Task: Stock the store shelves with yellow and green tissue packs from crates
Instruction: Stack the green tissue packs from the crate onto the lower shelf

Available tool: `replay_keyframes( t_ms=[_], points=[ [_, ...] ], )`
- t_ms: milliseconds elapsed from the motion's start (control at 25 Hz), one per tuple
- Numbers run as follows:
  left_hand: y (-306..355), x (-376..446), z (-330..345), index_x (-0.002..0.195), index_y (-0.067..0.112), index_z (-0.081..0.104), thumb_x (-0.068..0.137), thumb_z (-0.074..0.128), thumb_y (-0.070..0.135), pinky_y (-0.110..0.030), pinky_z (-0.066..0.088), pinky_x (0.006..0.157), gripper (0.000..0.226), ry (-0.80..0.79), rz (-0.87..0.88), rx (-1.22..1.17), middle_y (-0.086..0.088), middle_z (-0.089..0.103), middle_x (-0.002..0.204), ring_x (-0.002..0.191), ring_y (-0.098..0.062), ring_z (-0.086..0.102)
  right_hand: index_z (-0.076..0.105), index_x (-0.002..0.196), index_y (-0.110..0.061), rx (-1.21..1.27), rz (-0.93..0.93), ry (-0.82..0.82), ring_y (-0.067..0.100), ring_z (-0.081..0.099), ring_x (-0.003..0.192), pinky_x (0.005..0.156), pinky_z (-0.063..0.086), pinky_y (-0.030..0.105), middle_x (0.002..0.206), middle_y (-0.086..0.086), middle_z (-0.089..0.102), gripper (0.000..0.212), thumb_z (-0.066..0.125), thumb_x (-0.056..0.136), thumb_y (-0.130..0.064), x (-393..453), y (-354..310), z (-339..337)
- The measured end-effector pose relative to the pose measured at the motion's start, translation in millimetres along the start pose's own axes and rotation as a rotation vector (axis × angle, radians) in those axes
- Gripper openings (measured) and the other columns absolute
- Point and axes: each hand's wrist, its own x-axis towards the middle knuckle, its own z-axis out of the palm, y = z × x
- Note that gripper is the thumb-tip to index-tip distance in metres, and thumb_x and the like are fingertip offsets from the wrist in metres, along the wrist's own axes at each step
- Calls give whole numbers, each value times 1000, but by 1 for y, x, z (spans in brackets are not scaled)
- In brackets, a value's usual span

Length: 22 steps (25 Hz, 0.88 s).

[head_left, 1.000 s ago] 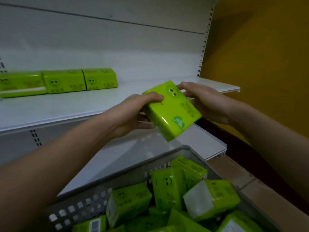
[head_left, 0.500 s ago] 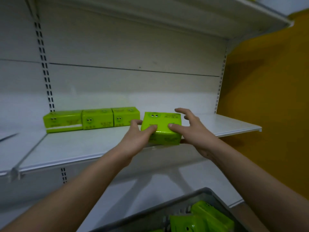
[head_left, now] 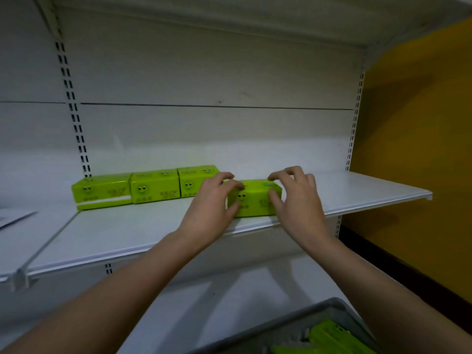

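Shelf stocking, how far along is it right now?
Done: three green packs stand in a row at the back of the shelf. In hand: a fourth pack sits on the shelf nearer the front, the left hand and right hand on its ends; it isn't in line with the row yet. Left: the crate below shows more packs, and most of the shelf is bare.

- A white slotted upright (head_left: 74, 116) climbs the pale back panel (head_left: 204, 72).
- Another slotted upright (head_left: 355, 118) meets a mustard-yellow wall (head_left: 421, 123) with a dark base strip (head_left: 398, 261).
- An upper shelf's underside (head_left: 229, 19) overhangs; light is dim.
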Motion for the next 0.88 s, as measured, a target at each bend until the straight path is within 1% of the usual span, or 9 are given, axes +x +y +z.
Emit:
replay_keyframes(
  t_ms=[80, 200, 240, 360, 480, 560, 680, 800, 880],
  points=[
    [-5, 6, 2, 119, 14, 66, 85, 67, 8, -25, 36, 95, 34, -51, 142, 95, -5, 64, 119, 110, -27, 57, 67, 113, -17, -79, -194, -37, 28, 51, 103, 81, 50, 39, 115, 4, 58, 28, 62, 87, -11, -6, 5, 6],
    [-6, 22, 15, 128, 12, 62, 87, 59, 1, -36, 46, 94, 42, -114, 183, 152, -9, 64, 124, 113, -31, 58, 56, 133, -17, -149, -174, -225, 28, 46, 120, 94, 47, 43, 134, 3, 54, 42, 54, 92, -14, 4, 17, 21],
    [-6, 29, 21, 135, 12, 56, 90, 55, 2, -37, 44, 99, 46, -174, 169, 168, -10, 59, 132, 122, -30, 54, 50, 139, -18, -166, -129, -276, 27, 41, 127, 99, 44, 41, 141, 2, 49, 45, 50, 94, -17, 10, 22, 26],
    [-18, 54, 36, 152, 22, 30, 98, 46, 17, -35, 24, 115, 56, -378, 75, 333, -2, 31, 157, 144, -21, 28, 37, 147, -22, -224, -11, -408, 28, 31, 136, 104, 40, 40, 155, -1, 33, 51, 43, 97, -24, 35, 29, 45],
    [-38, 71, 43, 155, 29, 14, 98, 44, 31, -55, 11, 118, 64, -498, -1, 509, 6, 13, 162, 149, -19, 9, 29, 150, -19, -203, 32, -531, 32, 30, 137, 109, 35, 42, 159, 2, 24, 55, 42, 97, -22, 55, 28, 72],
    [-50, 77, 44, 155, 30, 6, 97, 44, 34, -60, 4, 117, 70, -562, -48, 568, 8, 4, 163, 150, -20, -2, 29, 150, -16, -187, 38, -569, 32, 29, 139, 112, 32, 43, 159, 5, 22, 55, 41, 97, -21, 66, 25, 89],
    [-65, 85, 46, 155, 30, -1, 96, 45, 32, -60, 1, 117, 75, -609, -115, 628, 8, -4, 163, 150, -20, -9, 33, 148, -12, -175, 42, -608, 32, 29, 140, 112, 32, 41, 156, 10, 23, 51, 38, 98, -22, 83, 18, 109],
    [-71, 89, 50, 155, 25, -2, 95, 45, 28, -57, 0, 118, 76, -609, -148, 625, 6, -5, 164, 150, -20, -10, 41, 141, -7, -202, 52, -641, 34, 35, 135, 109, 34, 38, 151, 15, 25, 46, 36, 97, -20, 99, 13, 117],
    [-71, 91, 51, 155, 21, 1, 94, 46, 26, -54, 0, 119, 76, -593, -149, 623, 3, -3, 164, 150, -21, -10, 41, 139, -5, -140, 61, -663, 34, 38, 133, 108, 34, 36, 149, 19, 28, 43, 36, 98, -16, 103, 14, 117]
  ],
)
